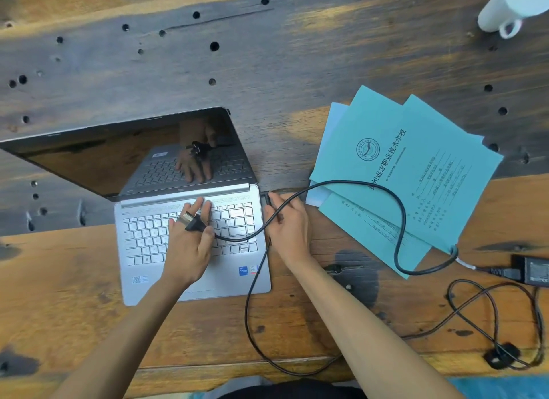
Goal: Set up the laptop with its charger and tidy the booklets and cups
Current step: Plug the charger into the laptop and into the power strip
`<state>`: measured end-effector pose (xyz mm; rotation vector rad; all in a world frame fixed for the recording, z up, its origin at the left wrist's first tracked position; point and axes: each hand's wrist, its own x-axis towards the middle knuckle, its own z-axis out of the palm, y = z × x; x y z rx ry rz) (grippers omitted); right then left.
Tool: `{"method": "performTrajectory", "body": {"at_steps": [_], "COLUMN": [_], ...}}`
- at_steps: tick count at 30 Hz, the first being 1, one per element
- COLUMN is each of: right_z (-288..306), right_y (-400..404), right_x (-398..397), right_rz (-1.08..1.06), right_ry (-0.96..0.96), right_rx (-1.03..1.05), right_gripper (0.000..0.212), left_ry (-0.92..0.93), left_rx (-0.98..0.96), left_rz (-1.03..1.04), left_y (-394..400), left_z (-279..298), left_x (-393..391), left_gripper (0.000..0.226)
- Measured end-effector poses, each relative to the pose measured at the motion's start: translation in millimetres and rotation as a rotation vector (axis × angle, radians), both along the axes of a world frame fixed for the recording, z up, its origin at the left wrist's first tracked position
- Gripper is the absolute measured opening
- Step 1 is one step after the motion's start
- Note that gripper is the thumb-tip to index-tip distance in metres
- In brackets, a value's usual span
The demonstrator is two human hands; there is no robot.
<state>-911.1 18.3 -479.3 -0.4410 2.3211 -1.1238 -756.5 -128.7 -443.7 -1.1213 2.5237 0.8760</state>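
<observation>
An open silver laptop point(154, 244) with a dark screen lies on the wooden table point(74, 294). My left hand point(187, 247) rests on its keyboard and holds the charger's black wall plug point(194, 224). My right hand point(289, 229) is at the laptop's right edge, pinching the thin charger connector point(267, 197) by the side port. The thick black cable point(398, 220) loops over several teal booklets point(401, 176) to the black charger brick point(534, 271) at the right edge. A white cup point(502, 8) stands at the far right corner.
The thin charger cord point(490, 318) lies coiled in loops on the table at the right front, and another run of it point(252, 324) curves past the laptop's front right corner. The table top has many dark holes and a near edge point(237, 375).
</observation>
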Motion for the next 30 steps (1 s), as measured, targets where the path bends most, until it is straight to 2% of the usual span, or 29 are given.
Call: {"method": "performTrajectory", "body": {"at_steps": [13, 17, 18, 20, 21, 23, 26, 30], "right_z": [16, 33, 41, 58, 67, 85, 110, 140], "right_y": [2, 7, 9, 17, 22, 31, 38, 42], "right_x": [1, 8, 11, 18, 22, 30, 40, 53], "right_rz": [0.136, 0.024, -0.038, -0.096, -0.076, 0.034, 0.205, 0.272], "right_ry": [-0.062, -0.127, -0.170, -0.220, -0.186, -0.036, 0.152, 0.204], "right_rx": [0.057, 0.105, 0.077, 0.000, -0.030, -0.042, -0.058, -0.156], "right_gripper": [0.040, 0.030, 0.034, 0.058, 0.065, 0.067, 0.051, 0.032], "left_ry": [-0.064, -0.020, -0.001, 0.071, 0.110, 0.159, 0.220, 0.352], "left_rx": [0.010, 0.054, 0.086, 0.151, 0.180, 0.213, 0.245, 0.349], "left_rz": [0.002, 0.068, 0.114, 0.192, 0.204, 0.183, 0.162, 0.101], "left_y": [0, 6, 9, 15, 19, 29, 47, 76], "left_z": [5, 17, 23, 36, 42, 55, 75, 101], "left_x": [-6, -10, -11, -12, -12, -13, -16, -25], "left_gripper": [0.063, 0.051, 0.053, 0.057, 0.055, 0.053, 0.057, 0.055]}}
